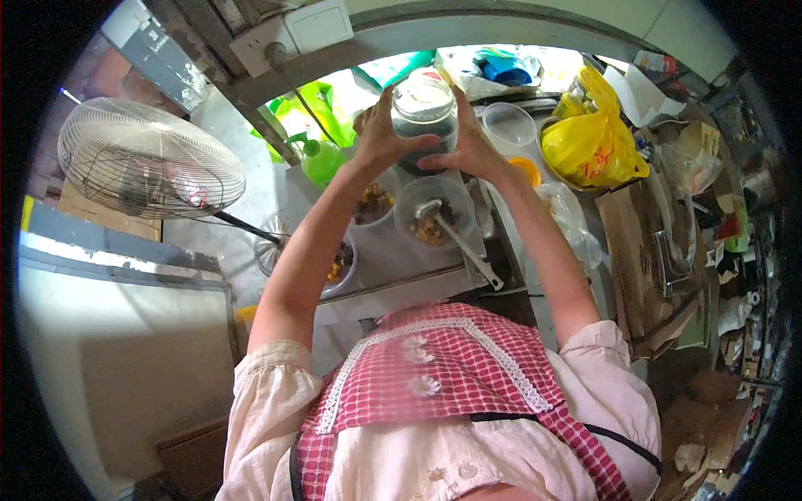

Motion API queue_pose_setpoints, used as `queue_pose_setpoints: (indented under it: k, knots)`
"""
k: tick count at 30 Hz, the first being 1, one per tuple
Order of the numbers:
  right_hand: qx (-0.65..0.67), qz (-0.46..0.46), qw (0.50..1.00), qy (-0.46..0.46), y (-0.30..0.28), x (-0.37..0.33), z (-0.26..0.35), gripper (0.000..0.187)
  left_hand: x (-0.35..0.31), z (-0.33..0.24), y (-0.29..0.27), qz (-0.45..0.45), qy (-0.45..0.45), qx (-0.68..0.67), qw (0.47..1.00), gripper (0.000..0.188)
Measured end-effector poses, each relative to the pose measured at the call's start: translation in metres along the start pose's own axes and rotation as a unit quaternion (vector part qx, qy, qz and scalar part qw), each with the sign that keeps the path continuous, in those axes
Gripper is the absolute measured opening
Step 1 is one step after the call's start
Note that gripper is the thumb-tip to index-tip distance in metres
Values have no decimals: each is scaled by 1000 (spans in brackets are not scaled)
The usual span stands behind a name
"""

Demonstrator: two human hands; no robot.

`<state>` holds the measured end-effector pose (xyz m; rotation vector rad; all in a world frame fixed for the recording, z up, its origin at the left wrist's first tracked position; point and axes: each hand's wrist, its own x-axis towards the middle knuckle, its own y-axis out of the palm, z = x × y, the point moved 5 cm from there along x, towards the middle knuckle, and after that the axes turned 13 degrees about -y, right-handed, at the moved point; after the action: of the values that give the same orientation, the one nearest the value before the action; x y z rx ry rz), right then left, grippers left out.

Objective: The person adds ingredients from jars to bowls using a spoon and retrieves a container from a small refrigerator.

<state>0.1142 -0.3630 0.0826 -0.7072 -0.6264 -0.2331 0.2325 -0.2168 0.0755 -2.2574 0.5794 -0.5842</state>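
Observation:
Both my arms reach forward over the table, and a large clear jar with dark contents stands between my hands. My left hand curves round its left side and my right hand round its right side. Both thumbs point inward across the front of the jar. A pale round top shows at its upper end. Just below my hands sits a clear plastic bowl with yellowish and dark pieces. A light-handled ladle rests in it, its handle leaning over the rim towards me.
More clear bowls of yellow and dark food stand left, one partly behind my left forearm. Also around are a green spray bottle, a clear bowl, an orange ring-shaped item, a yellow plastic bag and a standing fan.

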Motion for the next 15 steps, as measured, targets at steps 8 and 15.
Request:
queue_pose_setpoints:
  k: [8,15]
  knots:
    - [-32,-93,994,55,-26,2,13,129,-5,-20,-12,92,-158,-454,872,99]
    - [146,-134,980,-8,-82,-1,98,126,-35,-45,-55,31,-228,-568,790,75]
